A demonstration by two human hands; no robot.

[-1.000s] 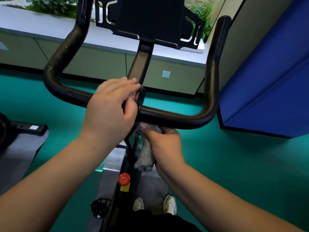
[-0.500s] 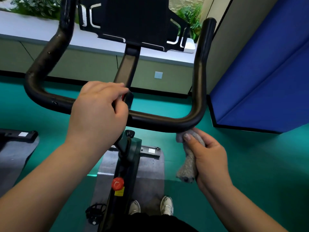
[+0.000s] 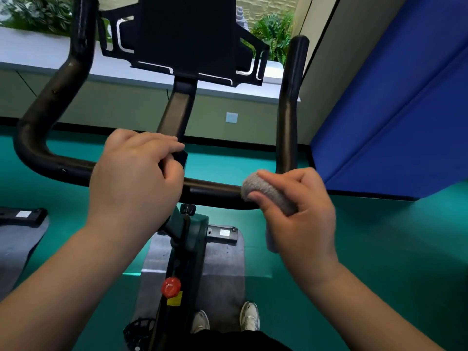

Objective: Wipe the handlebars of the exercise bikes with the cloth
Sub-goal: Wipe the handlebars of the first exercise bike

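Both hands closed: left hand [image 3: 136,178] grips handlebar [image 3: 212,190]; right hand [image 3: 301,211] clamps cloth [image 3: 266,192] on it; risk: bunched cloth skips the underside.

Teal floor [image 3: 379,262], grey mat [image 3: 222,262] under bike base (white shoes [image 3: 249,316] on mat)

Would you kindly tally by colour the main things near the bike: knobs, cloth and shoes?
Red: 1, the knob
Black: 1, the small knob
Grey: 1, the cloth
White: 2, the shoes
Total: 5
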